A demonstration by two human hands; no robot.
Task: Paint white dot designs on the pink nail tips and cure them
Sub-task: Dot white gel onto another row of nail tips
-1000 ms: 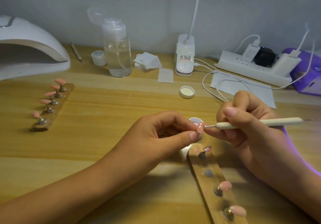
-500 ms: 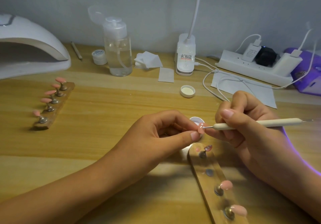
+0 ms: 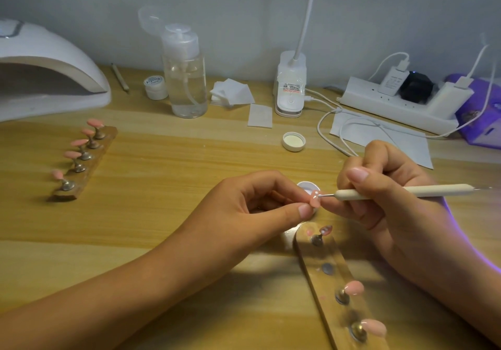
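My left hand [image 3: 260, 203] pinches a pink nail tip [image 3: 315, 199] between thumb and forefinger at the table's middle. My right hand [image 3: 385, 189] grips a cream dotting tool [image 3: 406, 191], and its metal point touches the tip's upper face, where small white dots show. Just behind the tip sits a small white paint pot [image 3: 307, 186], partly hidden by my fingers. Below my hands lies a wooden holder [image 3: 325, 282] with pink tips on metal stands and one bare stand. A second wooden holder [image 3: 89, 159] with several pink tips lies at the left.
A white curing lamp [image 3: 46, 72] stands at the far left. Along the back are a clear pump bottle [image 3: 185, 78], a small white jar [image 3: 154, 87], cotton pads [image 3: 233, 94], a desk lamp base [image 3: 290, 86], a power strip [image 3: 398, 102] with cables, and a loose white lid [image 3: 293, 141].
The dotting tool's point has crept slightly across the pinched nail tip, which turned a little in my left fingers. Both hands otherwise stay in place.
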